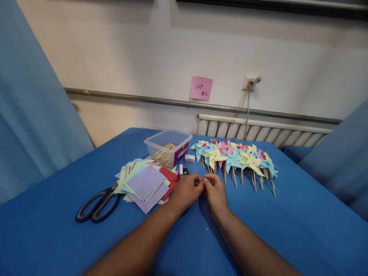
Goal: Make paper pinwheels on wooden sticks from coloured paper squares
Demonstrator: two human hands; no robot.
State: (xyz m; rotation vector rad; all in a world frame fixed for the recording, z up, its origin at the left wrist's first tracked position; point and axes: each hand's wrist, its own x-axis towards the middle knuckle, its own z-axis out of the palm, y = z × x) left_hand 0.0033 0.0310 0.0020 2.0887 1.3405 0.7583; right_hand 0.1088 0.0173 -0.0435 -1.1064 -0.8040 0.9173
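Observation:
My left hand (pixel 186 189) and my right hand (pixel 215 191) rest together on the blue tablecloth (pixel 287 230), fingertips pinched and nearly touching. Something very small may be between them; I cannot make it out. Just left of my left hand lies a stack of coloured paper squares (pixel 146 183), purple on top. Behind my right hand a row of finished paper pinwheels (pixel 235 157) on wooden sticks lies across the cloth.
Black-handled scissors (pixel 97 205) lie at the left of the paper. A clear plastic box (pixel 168 147) with wooden sticks stands behind the paper, a small white box (pixel 189 158) beside it. A pink note (pixel 201 88) is stuck on the wall above a radiator (pixel 258 130).

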